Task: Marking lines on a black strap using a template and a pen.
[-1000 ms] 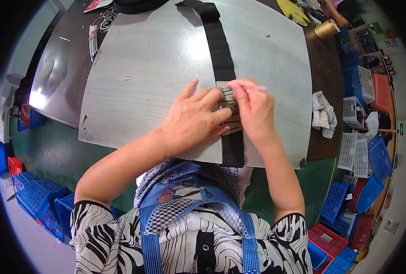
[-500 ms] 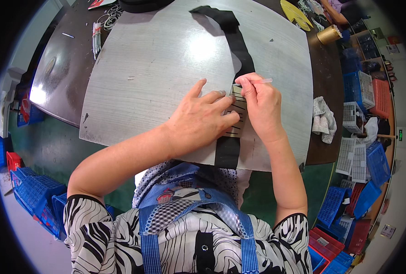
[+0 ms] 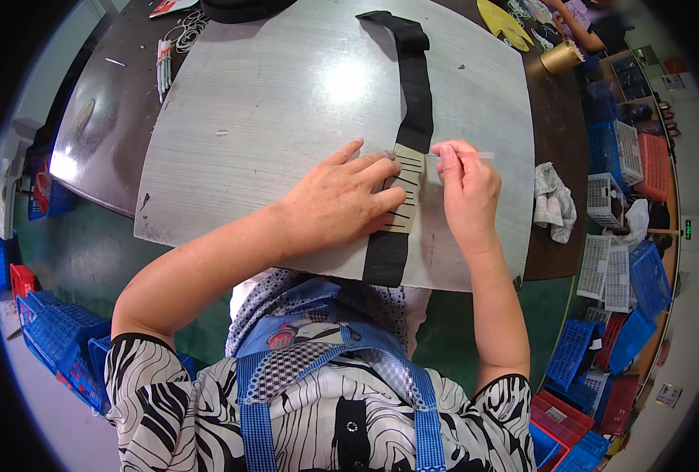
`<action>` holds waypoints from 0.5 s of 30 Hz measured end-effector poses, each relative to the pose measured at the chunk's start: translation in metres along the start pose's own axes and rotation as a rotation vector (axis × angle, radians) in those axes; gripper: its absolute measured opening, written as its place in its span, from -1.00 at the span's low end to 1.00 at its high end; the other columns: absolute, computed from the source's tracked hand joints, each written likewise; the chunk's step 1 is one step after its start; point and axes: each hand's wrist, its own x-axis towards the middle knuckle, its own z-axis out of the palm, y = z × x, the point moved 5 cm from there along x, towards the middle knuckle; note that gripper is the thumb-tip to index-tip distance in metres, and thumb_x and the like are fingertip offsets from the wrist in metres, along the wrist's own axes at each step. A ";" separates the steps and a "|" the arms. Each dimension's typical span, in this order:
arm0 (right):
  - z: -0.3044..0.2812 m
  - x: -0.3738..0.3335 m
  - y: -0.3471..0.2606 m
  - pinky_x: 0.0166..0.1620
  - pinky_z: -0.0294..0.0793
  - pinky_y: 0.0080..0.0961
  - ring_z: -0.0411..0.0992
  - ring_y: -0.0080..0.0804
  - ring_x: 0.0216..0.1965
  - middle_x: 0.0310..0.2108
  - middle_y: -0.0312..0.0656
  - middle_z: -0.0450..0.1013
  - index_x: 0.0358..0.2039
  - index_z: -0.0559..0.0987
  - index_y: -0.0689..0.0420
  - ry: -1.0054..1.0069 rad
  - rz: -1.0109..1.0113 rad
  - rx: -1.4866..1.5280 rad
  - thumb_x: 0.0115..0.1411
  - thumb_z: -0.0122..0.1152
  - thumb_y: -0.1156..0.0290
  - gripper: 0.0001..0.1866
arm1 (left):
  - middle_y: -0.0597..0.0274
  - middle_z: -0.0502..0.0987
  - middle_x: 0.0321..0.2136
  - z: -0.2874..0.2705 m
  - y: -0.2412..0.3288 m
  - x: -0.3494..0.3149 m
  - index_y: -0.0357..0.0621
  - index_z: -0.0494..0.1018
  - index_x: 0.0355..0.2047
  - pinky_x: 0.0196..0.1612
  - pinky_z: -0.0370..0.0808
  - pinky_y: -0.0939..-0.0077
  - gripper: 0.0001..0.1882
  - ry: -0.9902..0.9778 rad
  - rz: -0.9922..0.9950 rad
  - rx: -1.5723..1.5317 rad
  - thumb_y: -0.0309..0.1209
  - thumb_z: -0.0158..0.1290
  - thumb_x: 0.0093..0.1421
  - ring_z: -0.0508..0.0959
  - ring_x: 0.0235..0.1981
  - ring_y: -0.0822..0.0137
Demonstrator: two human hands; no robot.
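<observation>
A long black strip of cloth-like material [image 3: 415, 86] runs from the far side of the board to its near edge. Over it lies a beige template [image 3: 404, 217] with several dark slots across it. My left hand [image 3: 337, 197] rests on the template's left side, fingers spread and pressing it down. In my right hand [image 3: 471, 185] a thin translucent pen refill [image 3: 485, 155] is pinched between thumb and fingers. Its tip end is near the template's far right corner, and the fingers partly hide it.
Under the work is a large pale board [image 3: 271, 118] on a dark table [image 3: 113, 102]. A bundle of thin sticks [image 3: 164, 67] lies left, a crumpled cloth [image 3: 553, 203] right. A gold can [image 3: 560, 57] and a yellow dish [image 3: 500, 23] stand far right, near another person's arm [image 3: 573, 23].
My right hand has moved right, off the template's far end, with the pen refill. The strip's far part now lies straighter. My left hand stays on the template.
</observation>
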 end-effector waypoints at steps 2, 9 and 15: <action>0.005 0.004 -0.009 -0.32 0.49 -0.29 0.54 -0.15 -0.43 -0.46 -0.11 0.55 -0.31 0.62 0.19 0.043 -0.061 0.090 0.41 0.12 0.36 -0.79 | 0.13 0.46 0.01 -0.001 0.000 -0.001 -0.01 0.45 -0.20 0.39 0.26 -0.05 -0.77 0.014 0.004 0.007 -0.22 0.17 0.24 0.51 0.12 0.14; 0.010 -0.003 -0.016 -0.28 0.51 -0.26 0.53 -0.05 -0.37 -0.37 -0.08 0.57 -0.31 0.62 0.20 0.019 -0.187 -0.026 0.40 0.13 0.38 -0.81 | 0.15 0.43 0.12 0.003 -0.001 0.000 0.03 0.47 -0.09 0.40 0.26 -0.04 -0.71 -0.102 -0.023 0.026 -0.19 0.17 0.25 0.45 0.21 0.16; 0.005 -0.001 -0.004 -0.25 0.52 -0.25 0.56 -0.05 -0.33 -0.36 -0.06 0.57 -0.31 0.61 0.20 -0.013 0.046 0.111 0.38 0.15 0.42 -0.84 | 0.14 0.44 0.12 0.001 0.000 0.002 0.02 0.46 -0.08 0.41 0.26 -0.02 -0.71 -0.091 -0.011 0.042 -0.19 0.15 0.26 0.47 0.19 0.13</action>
